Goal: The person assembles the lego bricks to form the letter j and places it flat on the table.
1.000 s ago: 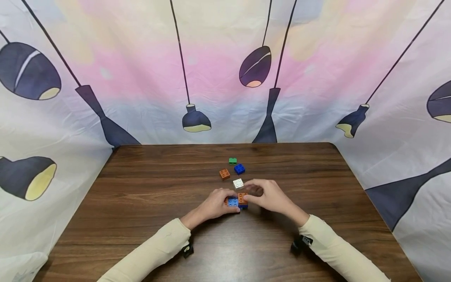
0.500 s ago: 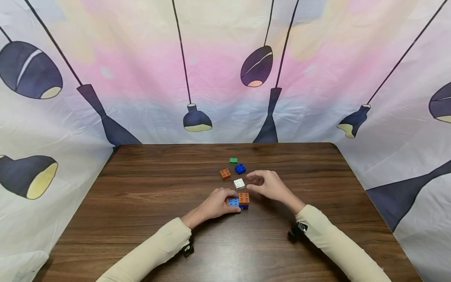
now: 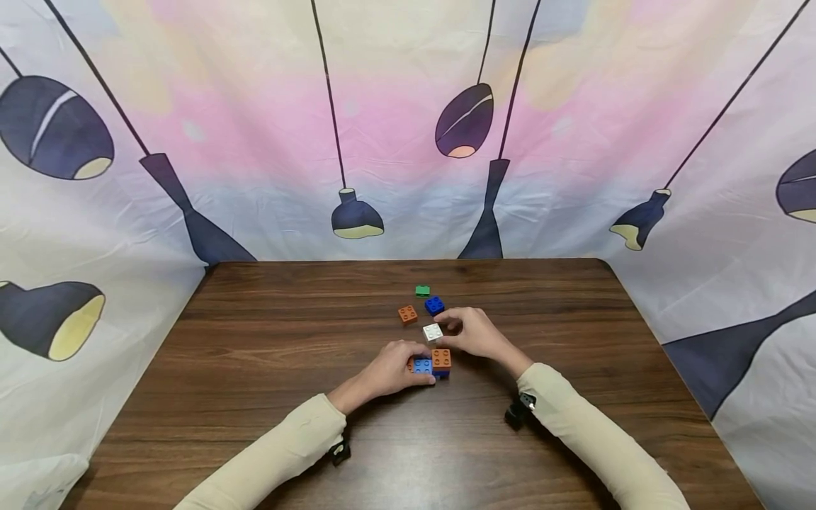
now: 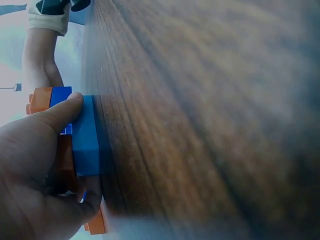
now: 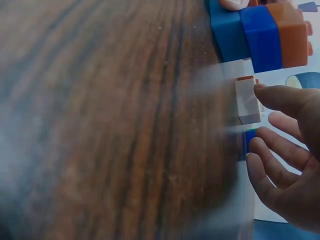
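My left hand (image 3: 390,368) grips a block assembly of toy building bricks, thumb on the near side and fingers at the far side. Its light blue base brick (image 4: 86,140) lies along the table. On its right end a dark blue brick (image 5: 261,37) carries an orange brick (image 3: 441,357); another orange brick (image 4: 65,162) sits at the left end, partly hidden by the hand. My right hand (image 3: 474,333) is at the right of a white brick (image 3: 432,332), thumb and fingers spread around it; no firm pinch shows.
Beyond the white brick lie a loose orange brick (image 3: 407,314), a loose blue brick (image 3: 435,305) and a green brick (image 3: 422,290) on the wooden table (image 3: 287,319). A printed cloth (image 3: 408,142) hangs behind the table and along its sides.
My right hand has let go of the orange brick on top of the assembly and moved away, then left to the white brick. My left hand has kept its hold.
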`<state>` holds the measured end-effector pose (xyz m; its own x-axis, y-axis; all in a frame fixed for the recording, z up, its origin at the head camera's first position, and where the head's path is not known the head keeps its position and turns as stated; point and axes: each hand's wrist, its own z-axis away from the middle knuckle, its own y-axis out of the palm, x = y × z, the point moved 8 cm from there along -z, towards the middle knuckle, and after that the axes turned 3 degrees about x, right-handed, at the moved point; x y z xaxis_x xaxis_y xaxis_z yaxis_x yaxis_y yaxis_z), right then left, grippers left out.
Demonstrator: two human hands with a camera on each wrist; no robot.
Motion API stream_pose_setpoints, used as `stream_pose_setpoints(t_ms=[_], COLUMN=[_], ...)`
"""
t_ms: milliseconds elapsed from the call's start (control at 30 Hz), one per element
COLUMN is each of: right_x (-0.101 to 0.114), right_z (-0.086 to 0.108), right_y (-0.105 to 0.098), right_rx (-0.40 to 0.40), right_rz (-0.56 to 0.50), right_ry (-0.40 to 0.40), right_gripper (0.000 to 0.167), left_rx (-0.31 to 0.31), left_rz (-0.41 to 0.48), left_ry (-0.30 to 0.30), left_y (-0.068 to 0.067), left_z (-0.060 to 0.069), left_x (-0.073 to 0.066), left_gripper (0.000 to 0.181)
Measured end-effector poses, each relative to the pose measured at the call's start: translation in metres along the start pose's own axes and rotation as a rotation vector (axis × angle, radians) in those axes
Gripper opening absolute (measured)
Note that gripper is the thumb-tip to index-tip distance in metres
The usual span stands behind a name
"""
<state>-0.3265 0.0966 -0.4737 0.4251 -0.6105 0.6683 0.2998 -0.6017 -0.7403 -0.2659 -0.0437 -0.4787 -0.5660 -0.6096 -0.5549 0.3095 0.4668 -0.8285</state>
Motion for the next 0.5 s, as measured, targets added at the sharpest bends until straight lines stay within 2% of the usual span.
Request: stream_pose_setpoints(t_ms=[233, 500], right_x=[-0.002, -0.002], right_z=[-0.006, -0.011], right_y=[0.005, 0.01], right_rx=[0.019, 0.042], right_rz=[0.017, 0.053], right_ry=[0.004, 0.003], right_gripper=[0.042, 0.041], left_rx=[0.011, 0.004], left_rz=[0.022, 0.021], left_ry=[-0.019, -0.007], left_y=[0.001, 0.001], left_z=[0.0, 0.0], left_x=[0.001, 0.0], left_gripper=[0.039, 0.039])
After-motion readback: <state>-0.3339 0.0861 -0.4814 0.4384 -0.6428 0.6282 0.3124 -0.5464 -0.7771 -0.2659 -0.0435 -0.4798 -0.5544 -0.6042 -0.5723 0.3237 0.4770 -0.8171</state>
